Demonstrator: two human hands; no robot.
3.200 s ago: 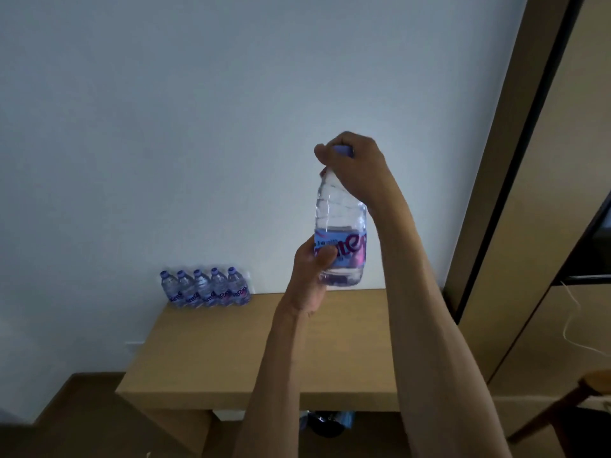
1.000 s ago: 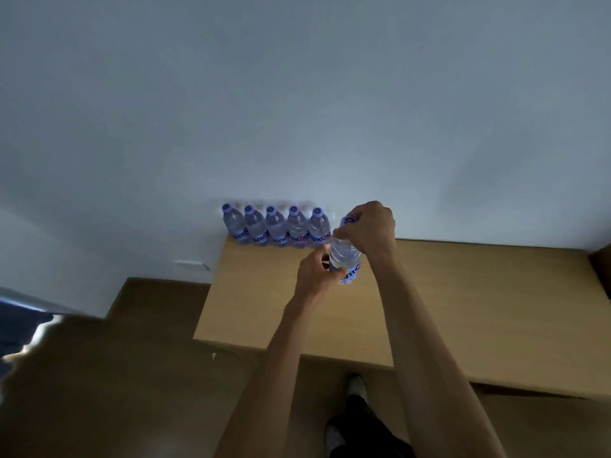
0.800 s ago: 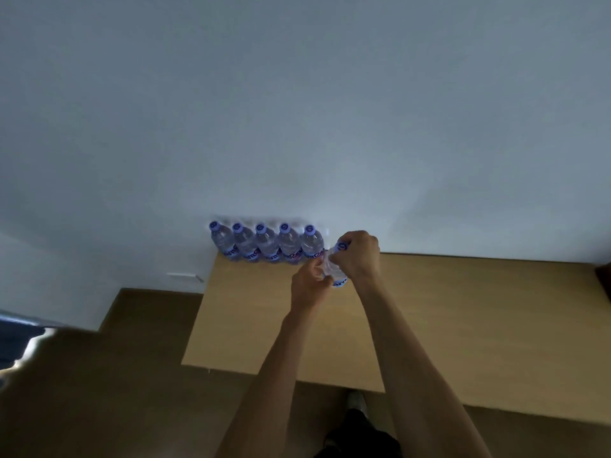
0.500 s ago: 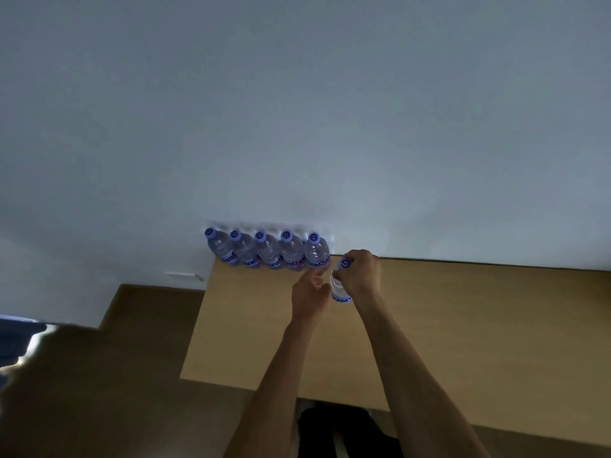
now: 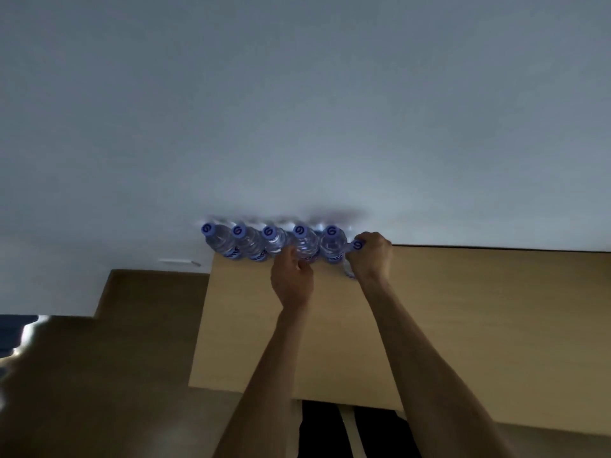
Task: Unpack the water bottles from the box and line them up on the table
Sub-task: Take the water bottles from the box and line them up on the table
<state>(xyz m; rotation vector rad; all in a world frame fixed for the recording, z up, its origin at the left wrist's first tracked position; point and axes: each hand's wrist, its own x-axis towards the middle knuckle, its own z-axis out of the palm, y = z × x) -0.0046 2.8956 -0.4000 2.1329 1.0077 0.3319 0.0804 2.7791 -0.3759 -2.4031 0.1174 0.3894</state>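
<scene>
**Sixth bottle set at the end of the row**

5 clear plastic water bottles with blue caps (image 5: 271,242) stand in a row against the pale wall (image 5: 297,110), at the back left corner of the light wooden table (image 5: 463,309). The left hand (image 5: 292,279) hovers in front of them, fingers loosely curled, holding nothing. Just right of the row, the right hand (image 5: 372,257) grips a sixth clear blue-capped bottle (image 5: 356,246) around its neck.

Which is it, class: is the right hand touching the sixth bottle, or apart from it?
Touching. The head view shows the right hand with its fingers curled round the sixth bottle just below its cap.
</scene>
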